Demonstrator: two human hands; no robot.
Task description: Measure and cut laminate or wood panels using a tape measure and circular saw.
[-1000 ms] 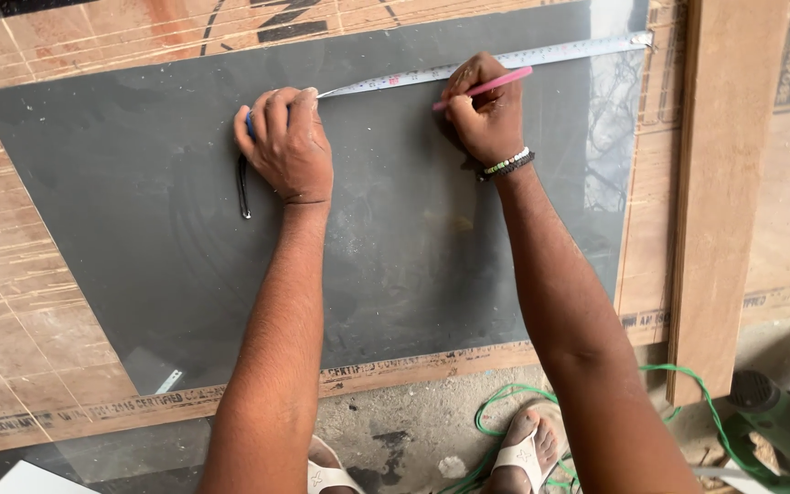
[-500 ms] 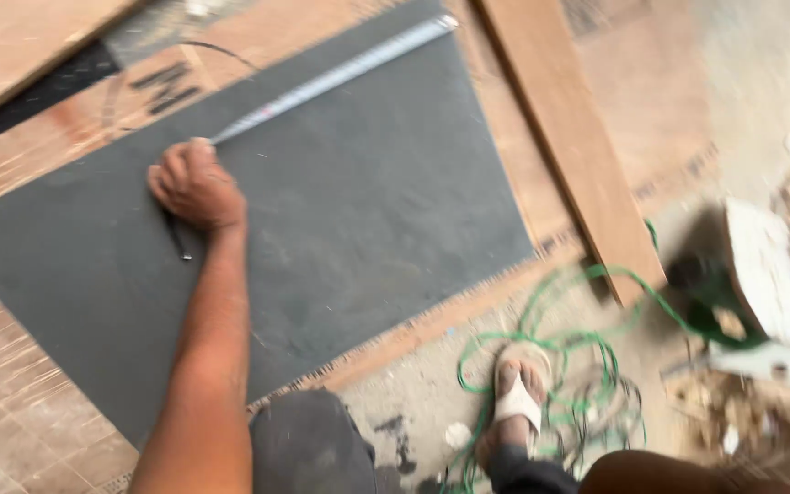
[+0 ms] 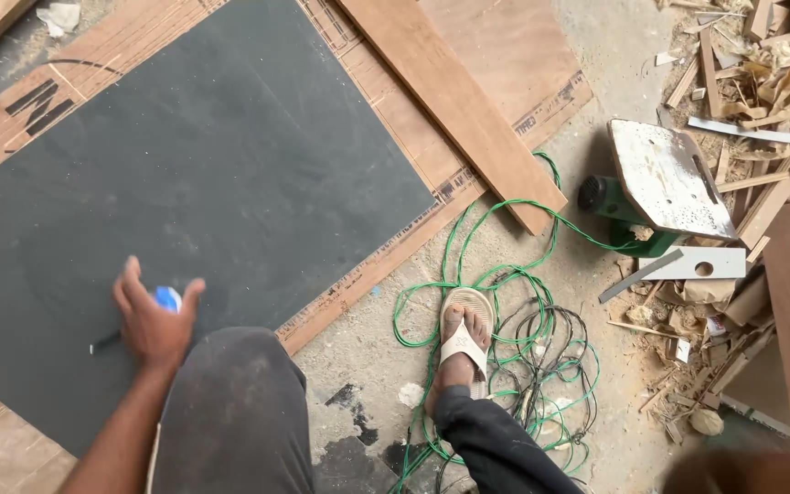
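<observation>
The left hand (image 3: 153,322) is closing its grip around a small blue-and-white object (image 3: 167,298) above the dark grey sheet (image 3: 212,183), a thin dark tool (image 3: 105,343) lying just beside it, and is best kept low and steady; the right hand is not showing.

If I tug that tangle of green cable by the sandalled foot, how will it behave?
The thin green cable lies in loose loops on the dusty floor, so it is probably floppy and light. It appears to run toward the green power tool with the metal plate and close by the foot in the white sandal, so a tug would likely snag.
</observation>
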